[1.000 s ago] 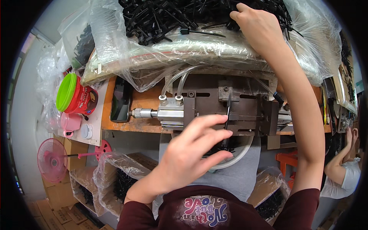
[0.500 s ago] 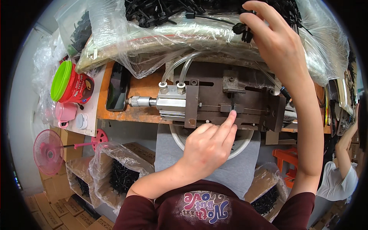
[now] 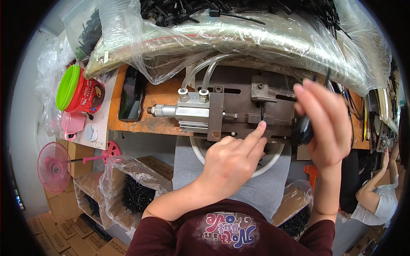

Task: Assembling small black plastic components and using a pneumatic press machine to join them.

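Observation:
My left hand (image 3: 232,164) lies palm down at the front of a dark metal fixture (image 3: 239,109). Its index finger is stretched out, the tip touching the lower end of a thin black plastic strip (image 3: 262,110) that sits upright across the fixture's small block; the other fingers are partly curled. My right hand (image 3: 326,123), smeared by motion, is raised at the fixture's right end. Its fingers are closed round a bunch of black cable ties (image 3: 303,130), largely blurred. A silver air cylinder (image 3: 193,113) with two clear hoses (image 3: 200,71) is mounted at the fixture's left.
Behind the fixture, a clear plastic bag (image 3: 239,36) bears a heap of black cable ties (image 3: 171,13). Left are a phone (image 3: 131,96), a red tub (image 3: 87,91), a pink cup (image 3: 73,123) and a pink fan (image 3: 54,166). A white basin (image 3: 197,151) sits below. Another person (image 3: 378,200) works at right.
My right hand has come down from the heap toward the fixture's right end, carrying black cable ties. The cylinder's rod nut has shifted right. My left hand has barely moved.

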